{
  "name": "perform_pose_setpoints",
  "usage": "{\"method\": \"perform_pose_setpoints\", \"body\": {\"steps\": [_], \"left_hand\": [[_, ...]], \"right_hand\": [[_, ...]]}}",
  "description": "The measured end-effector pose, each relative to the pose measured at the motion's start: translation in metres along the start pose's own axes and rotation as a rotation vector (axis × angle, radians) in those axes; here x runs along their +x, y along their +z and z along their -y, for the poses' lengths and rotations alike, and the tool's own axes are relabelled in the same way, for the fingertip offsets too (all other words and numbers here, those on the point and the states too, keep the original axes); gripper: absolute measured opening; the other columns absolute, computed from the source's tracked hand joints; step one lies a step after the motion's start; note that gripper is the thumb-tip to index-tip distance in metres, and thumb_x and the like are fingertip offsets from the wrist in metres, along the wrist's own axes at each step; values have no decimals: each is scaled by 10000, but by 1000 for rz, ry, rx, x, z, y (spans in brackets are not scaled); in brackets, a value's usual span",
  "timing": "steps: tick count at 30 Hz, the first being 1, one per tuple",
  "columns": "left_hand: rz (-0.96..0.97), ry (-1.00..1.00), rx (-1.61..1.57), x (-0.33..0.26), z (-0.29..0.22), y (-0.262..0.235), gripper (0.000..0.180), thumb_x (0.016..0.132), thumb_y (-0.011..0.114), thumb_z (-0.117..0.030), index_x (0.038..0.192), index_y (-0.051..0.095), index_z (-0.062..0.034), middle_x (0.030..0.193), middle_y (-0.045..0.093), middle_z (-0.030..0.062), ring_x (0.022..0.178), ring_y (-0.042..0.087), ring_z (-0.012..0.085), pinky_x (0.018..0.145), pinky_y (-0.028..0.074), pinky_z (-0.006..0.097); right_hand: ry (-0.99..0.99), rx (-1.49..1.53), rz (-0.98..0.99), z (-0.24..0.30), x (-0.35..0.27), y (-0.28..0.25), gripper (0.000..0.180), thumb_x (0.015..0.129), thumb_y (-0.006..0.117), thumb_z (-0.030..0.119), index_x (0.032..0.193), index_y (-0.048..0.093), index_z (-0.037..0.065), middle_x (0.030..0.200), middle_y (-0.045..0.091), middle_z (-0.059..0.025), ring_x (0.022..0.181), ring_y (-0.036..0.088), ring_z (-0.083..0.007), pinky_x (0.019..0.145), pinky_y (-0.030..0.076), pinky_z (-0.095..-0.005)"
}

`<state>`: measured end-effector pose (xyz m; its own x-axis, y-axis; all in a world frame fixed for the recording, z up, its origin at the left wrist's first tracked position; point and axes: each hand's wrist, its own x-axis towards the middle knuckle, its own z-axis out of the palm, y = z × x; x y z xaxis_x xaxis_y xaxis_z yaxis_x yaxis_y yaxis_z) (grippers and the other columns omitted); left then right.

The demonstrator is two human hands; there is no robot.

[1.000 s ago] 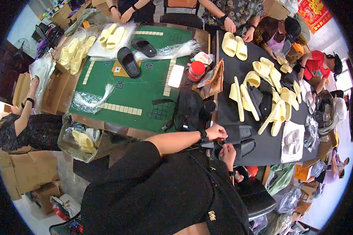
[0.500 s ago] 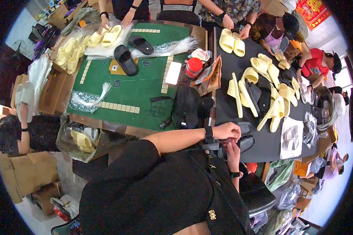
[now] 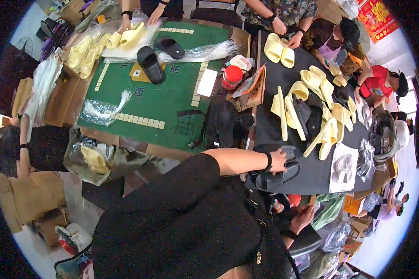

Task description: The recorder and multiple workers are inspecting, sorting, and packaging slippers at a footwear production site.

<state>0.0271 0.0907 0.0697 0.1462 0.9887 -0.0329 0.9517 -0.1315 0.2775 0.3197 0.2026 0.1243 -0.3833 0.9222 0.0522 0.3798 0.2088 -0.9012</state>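
My left hand [image 3: 278,160] reaches over the near edge of the dark table, fingers extended onto black slippers. One black slipper [image 3: 290,151] lies at its fingertips, and another black slipper [image 3: 291,172] lies just below the hand. A further black slipper [image 3: 267,181] rests at the table's edge, under my wrist. My right hand [image 3: 304,217] is lowered off the table, beside a dark seat; its fingers look curled but are blurred, so what they hold, if anything, cannot be made out. Beyond my left hand is a pile of pale yellow slippers [image 3: 328,132].
A green game table [image 3: 149,104] stands at left with a pair of black slippers [image 3: 150,65], a white phone [image 3: 206,82] and a red-lidded jar [image 3: 232,77]. A black bag [image 3: 220,125] sits between the tables. Grey slippers [image 3: 344,168] lie on white wrapping. Several co-workers handle slippers around the tables.
My hands have come apart. The left has moved forward onto the black slippers; the right has dropped down off the table's edge. A slipper near my body shows more fully now.
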Motion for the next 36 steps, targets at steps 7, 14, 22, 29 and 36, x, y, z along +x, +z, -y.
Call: {"method": "perform_pose_setpoints", "body": {"steps": [7,14,22,29,36], "left_hand": [[106,2,90,32,-12,15,333,643,722,-422,935,661,-275,890,653,15,1036,526,271,865,336,631],[-143,130,-242,17,-18,-33,391,582,768,-388,912,654,-213,819,660,2,891,609,239,709,390,518],[-690,-187,-554,-112,48,-201,399,690,722,-347,943,642,-50,843,650,153,822,620,334,735,479,412],[-966,-1002,-273,-335,124,-210,439,764,729,-218,1067,580,63,1035,646,139,917,626,201,789,490,307],[-527,-1699,398,-541,160,-47,661,746,701,-328,1333,409,-254,925,609,211,949,549,388,904,388,498]], "right_hand": [[147,190,-67,-49,-26,-4,159,950,484,200,855,518,78,623,419,32,531,407,-73,454,323,-212],[338,370,-102,-70,-34,15,216,949,505,282,852,518,89,633,450,42,529,439,-54,433,322,-197],[289,623,-210,-68,-9,35,212,936,531,286,830,511,102,652,486,26,563,464,-77,475,356,-210],[263,433,-262,-31,1,54,257,935,513,312,804,525,91,659,478,28,574,435,-74,511,341,-224],[102,397,-181,-42,51,81,271,942,485,302,813,556,74,720,522,14,640,470,-92,576,391,-244]]}}
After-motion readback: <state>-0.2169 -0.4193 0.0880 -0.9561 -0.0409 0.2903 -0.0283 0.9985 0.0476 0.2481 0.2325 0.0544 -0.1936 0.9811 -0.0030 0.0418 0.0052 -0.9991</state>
